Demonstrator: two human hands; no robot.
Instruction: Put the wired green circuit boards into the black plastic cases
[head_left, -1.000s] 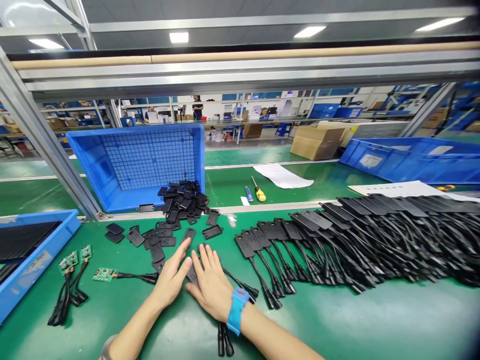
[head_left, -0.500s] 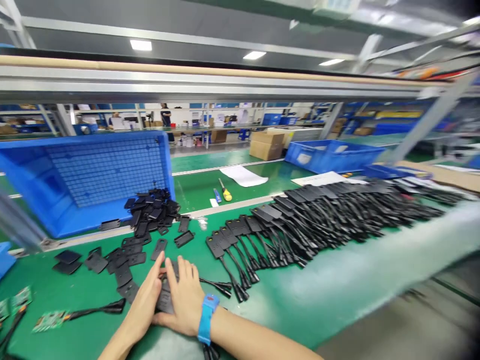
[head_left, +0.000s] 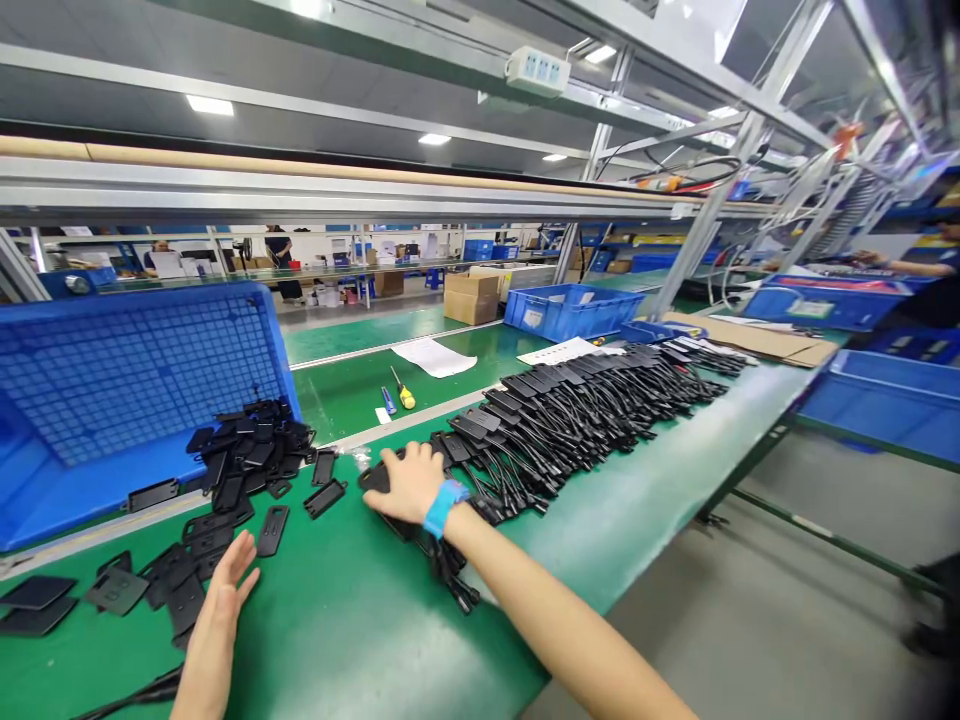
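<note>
My right hand (head_left: 411, 482), with a blue wristband (head_left: 445, 507), rests over flat black cable modules at the left end of a long row. Its thumb and fingers grip a black cable module (head_left: 375, 478) by the case; much of the case lies under the palm. Short cables with connectors (head_left: 459, 590) stick out below the wrist. The row of black cable modules (head_left: 555, 420) runs away to the right. My left hand (head_left: 227, 598) is held open and empty, beside loose black plastic covers (head_left: 184, 605). A single cover (head_left: 272, 530) lies just past its fingertips.
A tipped blue crate (head_left: 150, 370) at the left spills a heap of small black covers (head_left: 259, 445). Beyond the rail lie a yellow screwdriver (head_left: 405, 396), a blue cutter (head_left: 388, 401) and a paper sheet (head_left: 435, 357). Farther back stand a carton (head_left: 470, 298) and a blue bin (head_left: 570, 312).
My hands have come apart. The right has carried a black cable module up and right to the row's end; the left has stayed behind, fingers opened. The view has turned right.
</note>
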